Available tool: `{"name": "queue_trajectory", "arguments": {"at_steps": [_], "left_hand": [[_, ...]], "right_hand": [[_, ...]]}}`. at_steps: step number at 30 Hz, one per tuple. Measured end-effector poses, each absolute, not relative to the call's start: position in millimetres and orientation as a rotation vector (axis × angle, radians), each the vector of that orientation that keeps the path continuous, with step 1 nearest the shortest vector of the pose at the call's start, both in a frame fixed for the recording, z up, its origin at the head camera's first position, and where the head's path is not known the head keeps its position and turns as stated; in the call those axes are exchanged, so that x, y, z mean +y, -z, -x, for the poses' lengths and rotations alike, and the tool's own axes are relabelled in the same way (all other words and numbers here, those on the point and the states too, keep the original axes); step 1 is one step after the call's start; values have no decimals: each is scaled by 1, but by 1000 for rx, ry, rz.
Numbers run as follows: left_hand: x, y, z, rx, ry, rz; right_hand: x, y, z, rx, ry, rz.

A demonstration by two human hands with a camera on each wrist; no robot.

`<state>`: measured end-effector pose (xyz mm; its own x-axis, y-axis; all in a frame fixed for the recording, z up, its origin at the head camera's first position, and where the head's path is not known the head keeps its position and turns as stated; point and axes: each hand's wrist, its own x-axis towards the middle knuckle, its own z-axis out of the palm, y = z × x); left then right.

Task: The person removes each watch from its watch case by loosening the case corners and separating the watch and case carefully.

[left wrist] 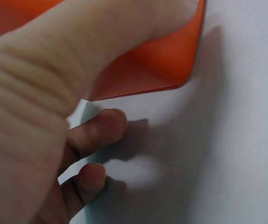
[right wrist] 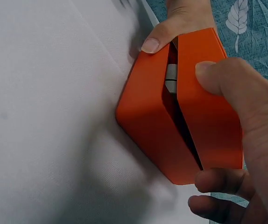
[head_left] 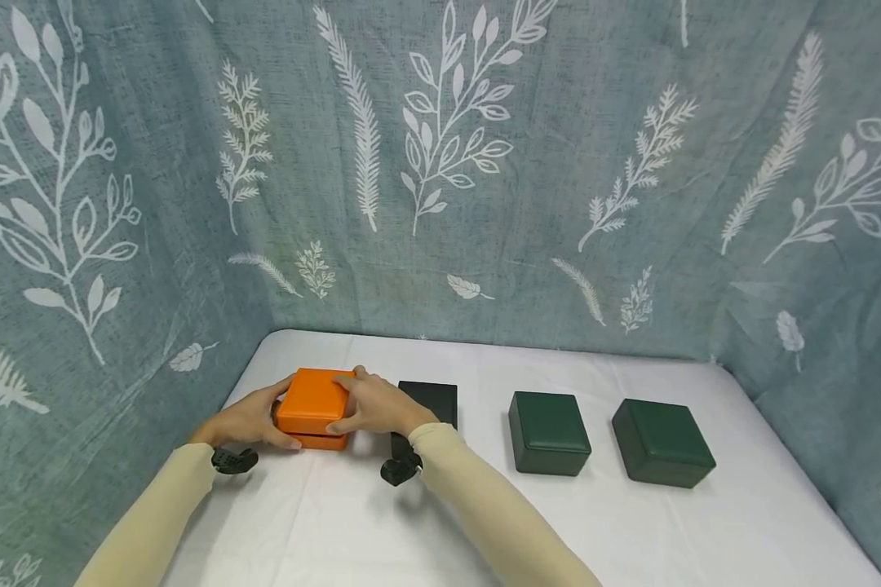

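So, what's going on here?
Someone's left hand and right hand are holding an orange box at the left of a white tabletop. The right hand grips the lid; the left thumb rests on the base. It's slightly open, with something grey showing in the gap. A black box and two green boxes sit to the right.

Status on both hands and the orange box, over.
Left hand on base, right hand gripping lid. Orange box ajar, gap showing. Nothing visibly blocking.
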<state>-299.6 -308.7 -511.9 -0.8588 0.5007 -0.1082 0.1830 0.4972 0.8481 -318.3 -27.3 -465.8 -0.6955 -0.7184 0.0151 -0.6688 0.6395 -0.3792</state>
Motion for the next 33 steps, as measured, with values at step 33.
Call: {"name": "queue_trajectory", "arguments": {"at_steps": [33], "left_hand": [[-312,512,294,2509,-1220,-572]], "right_hand": [[-21,458,331,2267,1364,689]]}}
